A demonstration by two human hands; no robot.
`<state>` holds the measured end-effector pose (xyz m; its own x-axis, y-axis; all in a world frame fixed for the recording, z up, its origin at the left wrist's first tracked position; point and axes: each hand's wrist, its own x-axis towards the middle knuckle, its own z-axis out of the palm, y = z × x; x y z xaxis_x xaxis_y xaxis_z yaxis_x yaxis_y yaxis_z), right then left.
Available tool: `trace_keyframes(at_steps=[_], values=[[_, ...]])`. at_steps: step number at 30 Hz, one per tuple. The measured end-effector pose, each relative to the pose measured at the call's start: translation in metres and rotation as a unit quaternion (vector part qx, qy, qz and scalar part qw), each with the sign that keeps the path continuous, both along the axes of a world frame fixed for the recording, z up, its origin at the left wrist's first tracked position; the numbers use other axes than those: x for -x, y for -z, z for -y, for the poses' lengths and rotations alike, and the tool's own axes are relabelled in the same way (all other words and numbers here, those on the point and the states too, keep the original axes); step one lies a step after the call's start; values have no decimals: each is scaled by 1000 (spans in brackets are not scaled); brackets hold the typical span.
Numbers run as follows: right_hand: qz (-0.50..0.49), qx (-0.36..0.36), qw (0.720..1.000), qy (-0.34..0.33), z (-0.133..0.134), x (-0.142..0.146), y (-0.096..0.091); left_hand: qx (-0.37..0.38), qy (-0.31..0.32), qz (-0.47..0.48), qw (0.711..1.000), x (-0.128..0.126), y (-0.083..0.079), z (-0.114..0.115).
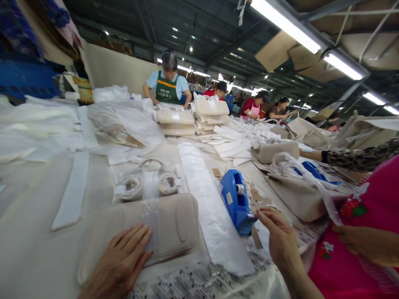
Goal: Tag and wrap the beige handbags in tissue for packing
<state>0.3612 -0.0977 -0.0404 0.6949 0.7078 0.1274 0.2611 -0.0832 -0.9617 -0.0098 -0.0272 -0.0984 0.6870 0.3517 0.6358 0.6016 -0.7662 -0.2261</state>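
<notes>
My left hand (123, 259) lies flat, fingers stretched out, on a beige padded panel (174, 224) wrapped in clear plastic at the near table edge. My right hand (279, 236) is at the front of a blue tape dispenser (237, 201), fingers curled in a pinch at its cutting end; what they pinch is too small to name. A long white plastic bag (212, 207) lies between the panel and the dispenser.
Two tape rolls (149, 185) lie behind the panel. Stacks of beige panels (193, 118) and white strips cover the long table (28, 232). A co-worker in pink (368, 232) stands close at my right. Several other workers stand at the far end.
</notes>
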Motion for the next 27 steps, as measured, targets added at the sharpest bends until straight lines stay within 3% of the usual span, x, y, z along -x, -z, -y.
trace_keyframes(at_steps=[2, 5, 10, 14, 18, 20, 22, 24, 27], values=[[-27, -15, 999, 19, 27, 9, 14, -4, 1, 0, 1000, 0, -1, 1], [-135, 25, 990, 26, 51, 19, 36, -6, 1, 2, 1000, 0, -3, 2], [-264, 80, 961, 5, 41, 18, 43, 1, 0, 18, 1000, 0, -5, 3], [-166, 135, 976, -39, 32, 6, 39, -6, 12, 14, 1000, 5, 10, -3], [-67, 171, 982, -46, 45, -4, 37, -37, 38, 35, 998, 9, 31, -16], [22, 181, 979, -87, 52, 1, 27, -46, 39, 51, 997, 8, 32, -18], [163, 190, 948, -197, 53, 15, 9, -41, 26, 45, 998, 6, 24, -13], [307, 166, 880, -323, 45, 37, -16, -10, 2, 38, 999, 3, 13, -3], [440, 82, 778, -441, 12, 76, -49, 65, -37, 73, 995, -4, 1, 12]])
